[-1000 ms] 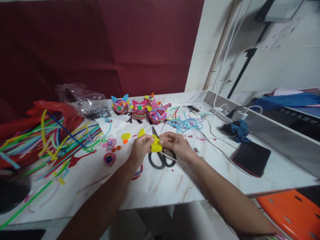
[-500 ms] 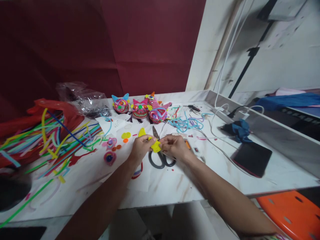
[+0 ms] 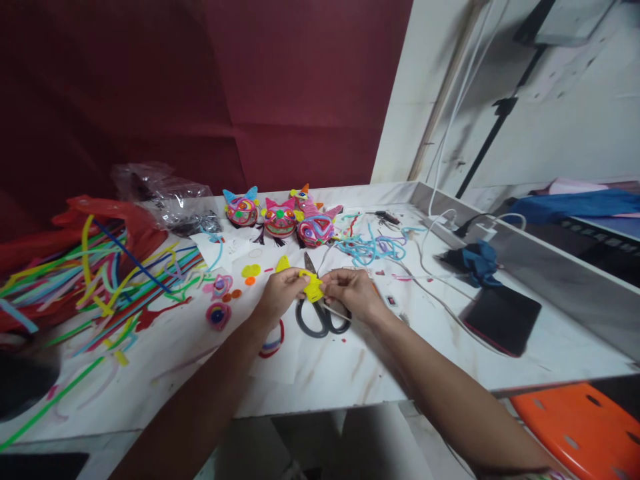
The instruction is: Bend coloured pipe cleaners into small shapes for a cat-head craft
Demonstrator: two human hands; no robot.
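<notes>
A small bright yellow fuzzy piece, looking like bent pipe cleaner [image 3: 313, 288], is pinched between my two hands. My left hand [image 3: 283, 293] closes thumb and fingers on its left side. My right hand [image 3: 354, 292] grips its right edge, fingers curled. Beneath and just behind it lie scissors [image 3: 314, 323] with black handles, blades pointing away from me. Another yellow piece [image 3: 283, 263] rests beyond my left hand. To the left are yellow discs [image 3: 251, 271], small orange discs [image 3: 236, 293] and a pink looped piece with a blue centre [image 3: 219, 316].
Colourful pipe cleaners [image 3: 115, 280] spill from a red bag [image 3: 120, 217] on the left. Several decorated animal heads [image 3: 281, 219] stand at the back. Light-blue strands [image 3: 373, 247], cables and a black flat device [image 3: 503, 320] lie to the right. An orange stool [image 3: 580, 427] is at lower right.
The yellow piece has turned slightly between my fingers, and a curved strip now shows at its upper left. Both hands stay almost in place.
</notes>
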